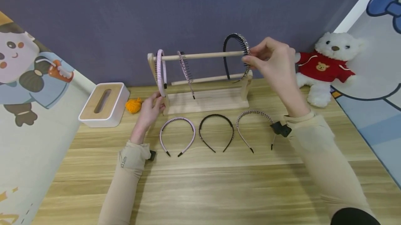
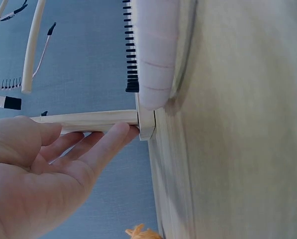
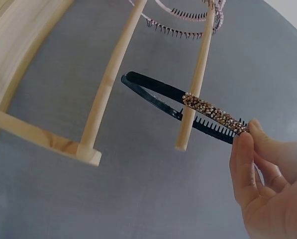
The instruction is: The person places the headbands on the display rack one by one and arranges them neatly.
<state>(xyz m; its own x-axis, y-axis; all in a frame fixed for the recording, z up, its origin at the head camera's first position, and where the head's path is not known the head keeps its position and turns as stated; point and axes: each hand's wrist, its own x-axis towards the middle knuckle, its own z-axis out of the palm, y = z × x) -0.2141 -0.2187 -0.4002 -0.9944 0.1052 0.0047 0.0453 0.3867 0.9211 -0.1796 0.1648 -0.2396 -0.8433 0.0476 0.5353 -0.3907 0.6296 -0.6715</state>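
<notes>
My right hand [image 1: 275,59] pinches a black toothed headband [image 3: 215,113] with glittering stones between thumb and fingertips. The loop is round the free right end of the wooden rack's upper rod [image 1: 206,56]. At the rack's left end, my left hand [image 1: 149,112] touches the wooden upright [image 2: 96,119] with fairly straight fingers. A thick pink-wrapped headband [image 1: 160,73] hangs at that end of the upper rod, and a thin pink toothed headband [image 1: 185,66] hangs further along it. In front of the rack base [image 1: 206,101] lie a lilac headband [image 1: 177,118], a black headband [image 1: 216,115] and a beaded pinkish headband [image 1: 254,111].
A white tissue box [image 1: 104,105] with a wooden lid stands at the left, beside an orange yarn ball [image 1: 133,105]. A white teddy bear [image 1: 325,66] in a red top sits at the right. Behind the rack rises a dark blue-grey wall [image 1: 194,9].
</notes>
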